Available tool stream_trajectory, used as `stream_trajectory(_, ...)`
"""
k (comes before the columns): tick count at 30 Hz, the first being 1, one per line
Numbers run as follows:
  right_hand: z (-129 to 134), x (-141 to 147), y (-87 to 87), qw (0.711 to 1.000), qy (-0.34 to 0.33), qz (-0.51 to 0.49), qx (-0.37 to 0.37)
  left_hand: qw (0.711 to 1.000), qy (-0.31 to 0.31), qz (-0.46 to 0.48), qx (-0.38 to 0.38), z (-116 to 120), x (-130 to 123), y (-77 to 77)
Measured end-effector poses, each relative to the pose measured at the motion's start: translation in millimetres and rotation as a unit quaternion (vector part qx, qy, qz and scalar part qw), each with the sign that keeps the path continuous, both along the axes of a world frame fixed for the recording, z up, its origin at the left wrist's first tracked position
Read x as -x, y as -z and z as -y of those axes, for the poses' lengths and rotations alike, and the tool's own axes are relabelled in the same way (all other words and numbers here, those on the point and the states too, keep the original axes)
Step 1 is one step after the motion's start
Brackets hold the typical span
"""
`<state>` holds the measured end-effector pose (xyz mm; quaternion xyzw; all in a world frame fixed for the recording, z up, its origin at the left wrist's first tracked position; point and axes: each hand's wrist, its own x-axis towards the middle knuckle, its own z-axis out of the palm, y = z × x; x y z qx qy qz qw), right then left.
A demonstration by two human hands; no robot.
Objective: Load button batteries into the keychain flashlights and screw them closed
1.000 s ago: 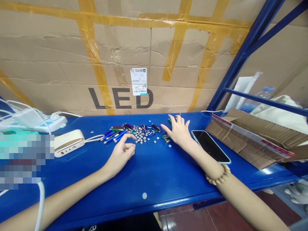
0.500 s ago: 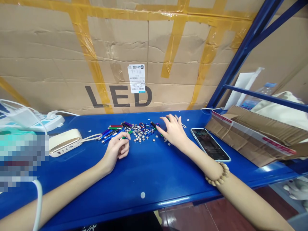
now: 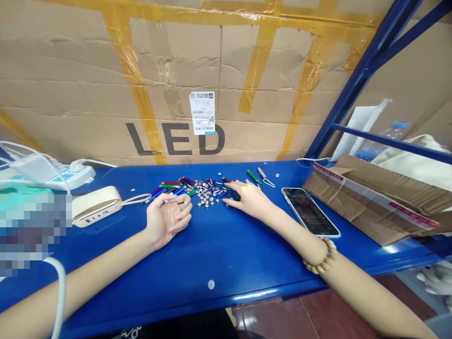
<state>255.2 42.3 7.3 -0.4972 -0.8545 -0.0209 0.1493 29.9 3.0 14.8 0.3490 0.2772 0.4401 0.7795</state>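
Note:
Palm turned up, my left hand (image 3: 168, 220) rests at the near left of the pile, its fingers loosely curled and nothing visible in them. My right hand (image 3: 251, 201) reaches over the pile's right side with fingers stretched and apart, nearest to the carabiner clips (image 3: 219, 191). Small silver button cells (image 3: 207, 203) lie scattered between the hands. Slim metal tubes, among them a red one (image 3: 171, 183) and blue ones (image 3: 180, 191), are heaped behind my left hand. Beyond my right hand lie a green tube (image 3: 253, 176) and a silver tube with a clip (image 3: 262, 173).
A phone (image 3: 310, 213) lies right of my right hand, beside an opened cardboard box (image 3: 367, 202). On the left are a white power bank (image 3: 97, 207) with a strap and a power strip (image 3: 76, 178) with cables. A large carton (image 3: 176, 70) stands behind the blue table (image 3: 197, 263).
My right hand has moved left toward the button cells, uncovering the green and silver tubes behind it. My left hand has rolled over so its palm faces up.

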Motion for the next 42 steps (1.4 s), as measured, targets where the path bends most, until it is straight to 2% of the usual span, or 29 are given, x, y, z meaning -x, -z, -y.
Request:
stream_trajectory(5,-2.2,-2.2,-0.9,1.000,-0.006,-0.003,-0.010,0.997,0.040,0.061,0.026,-6.1,7.4,1.5)
stream_trajectory(10,-5.0,-4.7,1.6,1.000,-0.012,-0.005,-0.025,0.992,0.027,0.108,0.056,-7.5,11.0,3.0)
stream_trajectory(15,-5.9,-4.5,2.5,1.000,0.019,-0.001,-0.021,0.988,0.016,0.135,0.075,-4.2,9.4,3.6)
stream_trajectory(24,-2.2,-1.0,-1.2,0.999,0.042,0.012,-0.025,0.987,0.010,0.134,0.090,-2.8,5.9,3.6)
stream_trajectory(30,2.1,3.3,3.9,0.997,0.059,0.050,-0.006,0.985,0.014,0.136,0.102,-0.6,5.3,4.9)
stream_trajectory(36,-7.4,2.1,5.9,0.996,0.041,0.065,-0.032,0.984,0.017,0.135,0.112,0.8,5.5,6.1)
stream_trajectory(42,-16.8,-0.9,3.9,0.999,0.019,0.032,-0.037,0.985,0.019,0.124,0.118,4.6,4.0,4.6)
